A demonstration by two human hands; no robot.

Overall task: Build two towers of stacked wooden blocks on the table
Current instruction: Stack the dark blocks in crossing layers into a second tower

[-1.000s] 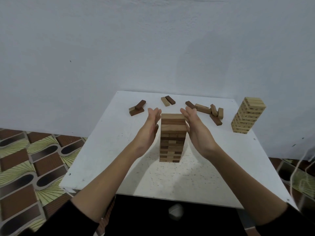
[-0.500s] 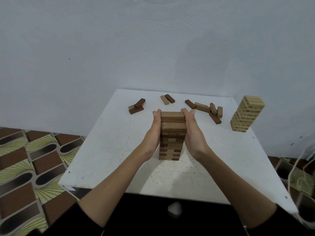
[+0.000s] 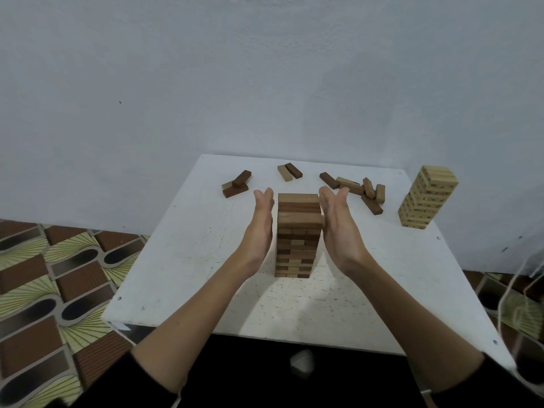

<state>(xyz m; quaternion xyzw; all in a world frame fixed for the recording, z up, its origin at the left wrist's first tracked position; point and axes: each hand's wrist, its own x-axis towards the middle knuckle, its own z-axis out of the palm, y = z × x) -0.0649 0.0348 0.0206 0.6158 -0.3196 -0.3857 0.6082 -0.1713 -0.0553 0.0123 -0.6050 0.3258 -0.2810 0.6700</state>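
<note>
Flanking the tall mixed brown-and-tan wooden block tower [image 3: 298,235] mid-table, the left hand [image 3: 260,231] and right hand [image 3: 338,231] hold flat, straight fingers just beside it. A pale wooden block tower [image 3: 426,198] stands at the white table's [image 3: 188,260] far right.

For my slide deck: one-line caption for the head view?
Open left hand and right hand flank the mixed-wood tower; loose blocks and a pale tower behind.

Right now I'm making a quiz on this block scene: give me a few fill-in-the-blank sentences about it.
1. Both hands, left hand and right hand, flank the ____ tower with straight fingers.
2. The pale tower stands at the table's far ____ corner.
3. Loose blocks lie ____ the middle tower.

Missing words: middle; right; behind
</note>
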